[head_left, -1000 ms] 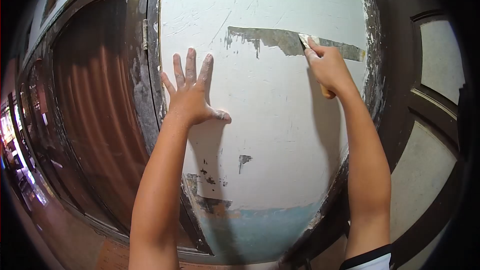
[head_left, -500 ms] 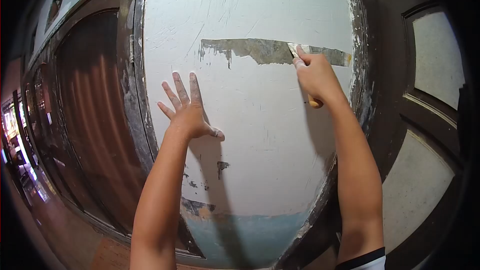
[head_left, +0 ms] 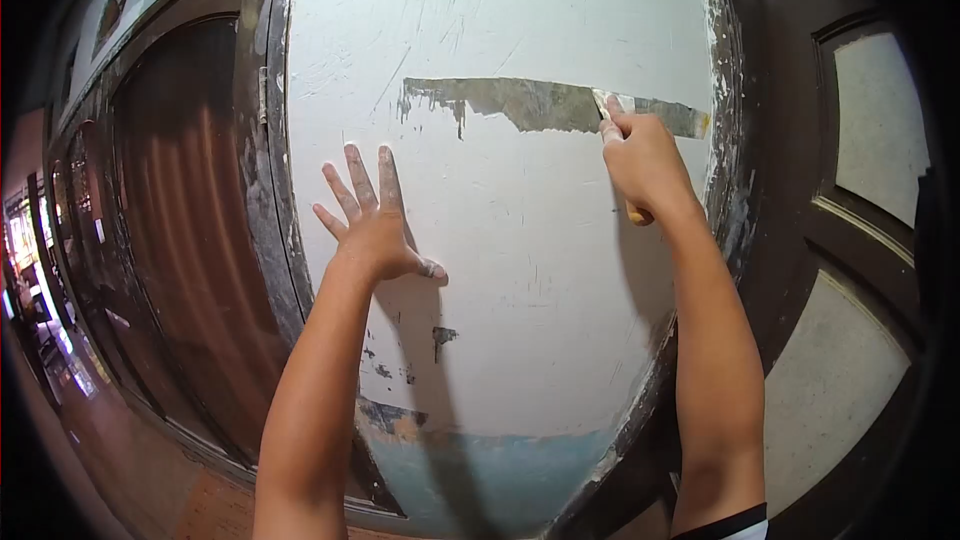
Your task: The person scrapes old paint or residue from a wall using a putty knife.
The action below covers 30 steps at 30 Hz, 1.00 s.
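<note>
My left hand point(head_left: 375, 235) lies spread against the white wall point(head_left: 530, 240), fingers apart and dusted with white. In my right hand point(head_left: 645, 165) is a scraper point(head_left: 602, 103), gripped with the thumb and fingers near its blade; the end of its wooden handle point(head_left: 640, 215) shows below the fist. The blade sits on a long bare grey strip point(head_left: 530, 105) where the white coat is gone. Ragged edges run along the strip's lower left side. My right hand covers part of the scraper.
Left of the wall stands a dark wooden door point(head_left: 180, 230) in a worn frame. A brown panelled door point(head_left: 870, 230) is on the right. Small grey bare spots point(head_left: 443, 338) and a blue-green band point(head_left: 480, 475) mark the lower wall.
My right hand and the scraper have shifted slightly right along the grey strip. My left hand stays in place on the wall.
</note>
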### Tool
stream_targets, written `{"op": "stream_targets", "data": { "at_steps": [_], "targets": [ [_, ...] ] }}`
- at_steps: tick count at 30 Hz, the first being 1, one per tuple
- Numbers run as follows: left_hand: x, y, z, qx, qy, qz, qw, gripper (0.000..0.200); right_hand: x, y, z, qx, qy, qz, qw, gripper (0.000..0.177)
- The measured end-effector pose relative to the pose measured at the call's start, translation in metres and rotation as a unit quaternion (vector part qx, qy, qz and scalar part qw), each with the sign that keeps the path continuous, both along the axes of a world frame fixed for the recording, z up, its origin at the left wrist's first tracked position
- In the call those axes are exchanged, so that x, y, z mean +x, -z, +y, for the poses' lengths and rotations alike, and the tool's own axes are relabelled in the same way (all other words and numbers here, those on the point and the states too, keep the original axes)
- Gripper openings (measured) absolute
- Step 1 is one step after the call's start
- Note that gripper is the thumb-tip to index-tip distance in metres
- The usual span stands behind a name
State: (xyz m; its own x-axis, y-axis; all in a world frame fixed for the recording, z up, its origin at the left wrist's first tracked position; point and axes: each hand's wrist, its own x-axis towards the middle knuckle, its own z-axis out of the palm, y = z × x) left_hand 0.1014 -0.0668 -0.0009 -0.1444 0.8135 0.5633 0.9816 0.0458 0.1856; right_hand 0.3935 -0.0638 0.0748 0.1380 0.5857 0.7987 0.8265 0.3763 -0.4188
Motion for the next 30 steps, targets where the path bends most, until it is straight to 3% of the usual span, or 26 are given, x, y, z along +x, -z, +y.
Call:
{"op": "stream_targets", "data": {
  "at_steps": [2, 4, 8, 9, 13, 24, 25, 30],
  "targets": [
    [0.000, 0.001, -0.001, -0.001, 0.004, 0.004, 1.000, 0.186, 0.007, 0.006, -0.006, 0.016, -0.010, 0.006, 1.000, 0.046],
    [-0.001, 0.000, -0.001, 0.008, 0.006, 0.004, 1.000, 0.185, 0.007, 0.003, -0.029, -0.059, -0.050, 0.048, 0.996, 0.046],
    [0.000, -0.001, 0.001, -0.009, 0.003, 0.002, 1.000, 0.184, 0.028, 0.000, 0.008, -0.029, -0.038, 0.009, 0.999, 0.045],
    [-0.001, 0.001, 0.001, -0.004, 0.007, 0.001, 1.000, 0.184, 0.014, -0.003, -0.027, -0.099, -0.050, 0.086, 0.990, 0.044],
    [-0.005, 0.002, 0.008, 0.004, 0.012, 0.002, 1.000, 0.189, 0.034, 0.005, -0.006, 0.000, -0.041, 0.016, 0.999, 0.046],
    [-0.001, 0.000, 0.003, -0.008, 0.010, 0.002, 1.000, 0.184, 0.049, 0.005, -0.002, 0.003, -0.046, 0.040, 0.998, 0.047],
    [-0.001, -0.001, 0.003, -0.009, 0.005, 0.003, 1.000, 0.185, 0.051, 0.004, -0.006, -0.037, -0.028, 0.048, 0.998, 0.047],
    [-0.001, 0.000, 0.004, -0.003, 0.001, -0.005, 1.000, 0.186, 0.057, 0.003, 0.002, 0.000, -0.036, 0.036, 0.999, 0.048]
  ]
}}
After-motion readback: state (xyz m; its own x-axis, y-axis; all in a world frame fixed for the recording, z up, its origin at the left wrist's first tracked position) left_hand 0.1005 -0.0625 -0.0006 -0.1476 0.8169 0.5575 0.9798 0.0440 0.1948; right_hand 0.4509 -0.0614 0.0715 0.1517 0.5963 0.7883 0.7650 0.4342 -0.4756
